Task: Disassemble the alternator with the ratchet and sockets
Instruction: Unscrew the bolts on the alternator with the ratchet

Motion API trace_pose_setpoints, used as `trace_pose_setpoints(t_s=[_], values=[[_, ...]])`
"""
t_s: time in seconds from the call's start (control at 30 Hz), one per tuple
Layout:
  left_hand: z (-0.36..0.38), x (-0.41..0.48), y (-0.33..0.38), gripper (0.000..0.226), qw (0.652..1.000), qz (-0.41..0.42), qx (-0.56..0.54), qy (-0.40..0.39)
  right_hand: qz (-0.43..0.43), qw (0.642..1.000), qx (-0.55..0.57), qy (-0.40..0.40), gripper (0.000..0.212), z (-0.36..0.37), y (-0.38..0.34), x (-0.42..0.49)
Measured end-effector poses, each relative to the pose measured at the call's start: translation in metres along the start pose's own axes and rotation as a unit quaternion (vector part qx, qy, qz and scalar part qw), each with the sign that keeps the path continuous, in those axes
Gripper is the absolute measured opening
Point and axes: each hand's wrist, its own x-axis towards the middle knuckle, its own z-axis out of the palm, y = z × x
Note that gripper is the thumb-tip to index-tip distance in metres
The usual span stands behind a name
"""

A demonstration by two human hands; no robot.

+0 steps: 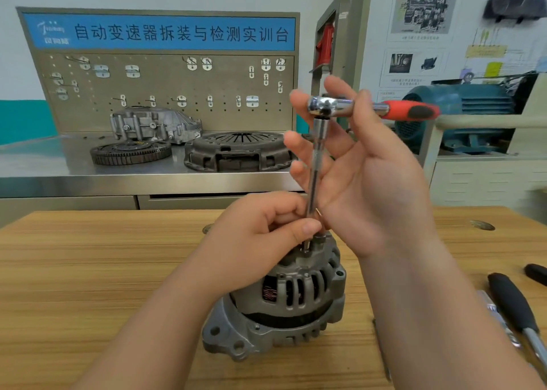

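At the table's [88,271] middle, the alternator [284,298] is looking heavy and steady; the left hand [266,235] is pinching the extension [315,167] low, the right hand [364,176] is pinching the slick ratchet [331,107] head.

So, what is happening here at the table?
A person is working on the alternator standing on the wooden table. The left hand pinches the lower end of the extension bar at the alternator's top. The right hand holds the ratchet head, its other fingers spread.
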Motion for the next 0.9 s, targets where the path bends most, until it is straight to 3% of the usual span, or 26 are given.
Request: trace_pose_setpoints(t_s=[0.1, 0.2, 0.33, 0.5, 0.6, 0.67, 0.77, 0.9], values=[[0.0, 0.0, -0.002, 0.015, 0.999, -0.014, -0.029, 0.012, -0.122, 0.979, -0.158, 0.032, 0.016, 0.002, 0.005, -0.002], [0.003, -0.001, -0.003, 0.015, 0.999, -0.029, -0.031, 0.017, -0.22, 0.943, -0.25, 0.029, 0.018, 0.006, 0.004, -0.004], [0.006, 0.0, -0.002, 0.023, 0.999, -0.034, -0.029, 0.03, -0.141, 0.975, -0.172, 0.012, 0.02, 0.008, 0.005, -0.005], [0.005, 0.0, 0.001, 0.013, 0.999, -0.024, -0.032, 0.006, -0.001, 1.0, -0.004, 0.017, 0.037, 0.005, 0.001, -0.001], [0.004, 0.0, 0.0, 0.022, 0.999, -0.034, -0.01, 0.019, -0.028, 0.999, -0.019, 0.023, 0.031, 0.005, 0.004, -0.001], [0.005, 0.001, 0.0, 0.024, 0.999, -0.043, 0.002, 0.032, -0.095, 0.991, -0.095, 0.024, 0.018, 0.006, 0.005, -0.003], [0.007, 0.002, 0.001, 0.025, 0.998, -0.055, 0.015, 0.037, -0.163, 0.971, -0.174, 0.013, 0.02, 0.01, 0.006, -0.004], [0.009, 0.001, 0.003, 0.031, 0.998, -0.053, 0.013, 0.029, -0.11, 0.986, -0.123, 0.011, 0.02, 0.01, 0.007, -0.006]])
